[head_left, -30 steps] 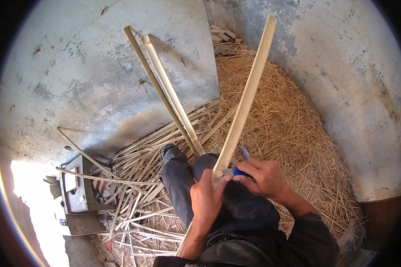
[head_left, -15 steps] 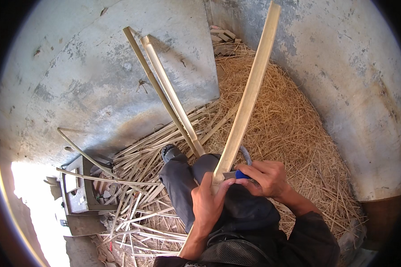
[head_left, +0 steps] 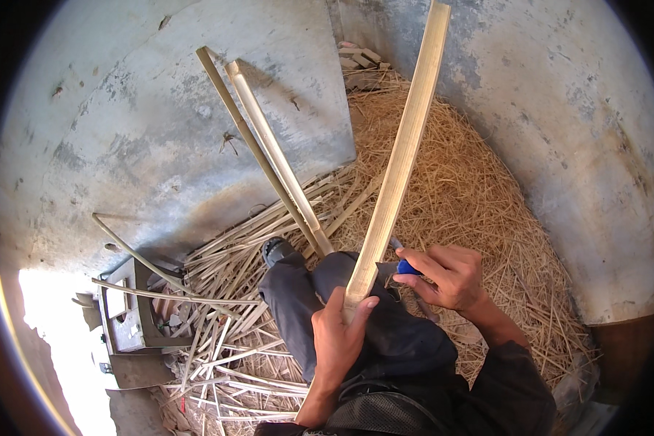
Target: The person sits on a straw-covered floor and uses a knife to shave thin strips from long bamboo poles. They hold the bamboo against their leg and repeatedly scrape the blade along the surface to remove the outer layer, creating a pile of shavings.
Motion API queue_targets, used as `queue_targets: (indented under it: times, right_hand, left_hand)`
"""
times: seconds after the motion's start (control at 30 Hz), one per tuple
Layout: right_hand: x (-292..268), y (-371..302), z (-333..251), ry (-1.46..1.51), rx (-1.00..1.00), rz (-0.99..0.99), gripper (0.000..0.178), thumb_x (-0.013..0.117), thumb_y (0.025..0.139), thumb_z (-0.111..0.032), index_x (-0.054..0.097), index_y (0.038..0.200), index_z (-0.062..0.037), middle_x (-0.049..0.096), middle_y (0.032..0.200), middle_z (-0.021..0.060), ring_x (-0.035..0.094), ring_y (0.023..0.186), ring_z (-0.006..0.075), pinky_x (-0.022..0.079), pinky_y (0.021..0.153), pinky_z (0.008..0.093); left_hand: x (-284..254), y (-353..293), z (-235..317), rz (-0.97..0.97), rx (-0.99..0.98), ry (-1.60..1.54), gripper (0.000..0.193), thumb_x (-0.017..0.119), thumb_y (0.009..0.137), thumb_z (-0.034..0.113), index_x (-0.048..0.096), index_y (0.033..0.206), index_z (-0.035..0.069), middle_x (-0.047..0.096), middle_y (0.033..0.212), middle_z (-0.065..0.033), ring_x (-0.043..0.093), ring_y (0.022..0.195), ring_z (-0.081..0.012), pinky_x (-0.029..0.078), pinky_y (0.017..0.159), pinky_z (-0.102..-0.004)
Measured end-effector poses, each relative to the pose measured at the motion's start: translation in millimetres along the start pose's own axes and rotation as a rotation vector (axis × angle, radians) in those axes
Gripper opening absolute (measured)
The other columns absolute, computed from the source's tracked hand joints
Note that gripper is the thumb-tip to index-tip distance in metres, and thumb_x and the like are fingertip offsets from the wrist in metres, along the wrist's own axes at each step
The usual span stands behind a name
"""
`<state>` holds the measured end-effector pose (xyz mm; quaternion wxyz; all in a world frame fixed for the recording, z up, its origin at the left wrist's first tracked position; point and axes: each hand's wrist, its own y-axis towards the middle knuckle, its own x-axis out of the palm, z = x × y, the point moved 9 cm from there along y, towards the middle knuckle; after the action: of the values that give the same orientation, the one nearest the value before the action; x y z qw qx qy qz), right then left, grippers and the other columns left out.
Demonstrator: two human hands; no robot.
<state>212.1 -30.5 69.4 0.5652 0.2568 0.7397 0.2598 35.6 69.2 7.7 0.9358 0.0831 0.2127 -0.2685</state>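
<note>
A long split bamboo strip point(head_left: 403, 149) slants up and away from my lap, its pale inner face showing. My left hand point(head_left: 338, 334) is closed around its lower end, with the thumb on the right edge. In my right hand point(head_left: 449, 276) is a knife with a blue wrapped part point(head_left: 407, 267). Its short grey blade point(head_left: 386, 269) lies at the strip's right edge, just above my left thumb; whether it touches the edge I cannot tell. My fingers hide much of the knife's handle.
Two bamboo pieces point(head_left: 280, 163) lean on the grey wall point(head_left: 160, 109). Many split strips point(head_left: 232, 251) lie at left, near a grey box-like frame point(head_left: 149, 323). Fine shavings point(head_left: 472, 182) are heaped ahead and to the right. My shoe point(head_left: 275, 251) rests beside the strips.
My right hand has moved right, away from my left thumb, and the blade has shifted from the strip's lower end to its right edge. The strip's top has swung slightly left.
</note>
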Motion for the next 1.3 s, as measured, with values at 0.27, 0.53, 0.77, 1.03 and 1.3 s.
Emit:
queue_targets:
  times: [0.27,0.53,0.77,1.03,1.3]
  right_hand:
    - [16,-12,-20,0.171,-0.018,-0.076,0.038,0.086,0.091,-0.039,0.081,0.119,-0.0126,0.062,0.071,0.0001,0.062,0.053,0.0175,0.049,0.049,0.0335]
    - [20,-10,-23,0.173,0.048,-0.16,0.036,0.085,0.091,-0.035,0.081,0.12,-0.0133,0.068,0.077,0.0011,0.065,0.056,0.019,0.051,0.051,0.0337]
    - [10,-2,19,0.133,0.159,0.018,0.034,0.084,0.093,-0.036,0.082,0.117,-0.0111,0.073,0.078,0.0042,0.068,0.058,0.0212,0.052,0.053,0.0345]
    - [12,-3,16,0.146,0.115,-0.013,0.034,0.081,0.096,-0.034,0.081,0.116,-0.0069,0.074,0.079,0.0061,0.067,0.058,0.0199,0.051,0.052,0.0338]
    - [14,-2,14,0.149,0.093,-0.017,0.036,0.083,0.094,-0.039,0.082,0.116,-0.0105,0.066,0.071,0.0032,0.062,0.053,0.0196,0.048,0.049,0.0344]
  left_hand:
    - [-1,1,11,0.024,0.05,-0.053,0.04,0.082,0.099,0.028,0.059,0.093,-0.003,0.06,0.065,-0.0155,0.052,0.056,-0.0184,0.043,0.055,-0.0358]
    - [-2,1,12,0.066,0.053,-0.073,0.037,0.082,0.1,0.027,0.063,0.095,-0.004,0.068,0.07,-0.0203,0.07,0.059,-0.0258,0.047,0.056,-0.0367]
    - [4,-8,-5,0.012,-0.01,0.109,0.044,0.083,0.099,0.031,0.053,0.089,0.0,0.063,0.065,-0.024,0.067,0.061,-0.0462,0.049,0.052,-0.0452]
    - [4,-8,-4,0.009,-0.005,0.102,0.043,0.082,0.1,0.03,0.053,0.089,0.0,0.064,0.066,-0.0249,0.068,0.062,-0.046,0.049,0.052,-0.0463]
    - [7,-9,-6,0.001,0.01,0.102,0.044,0.08,0.101,0.033,0.053,0.089,0.0,0.066,0.069,-0.0259,0.07,0.066,-0.0483,0.05,0.054,-0.049]
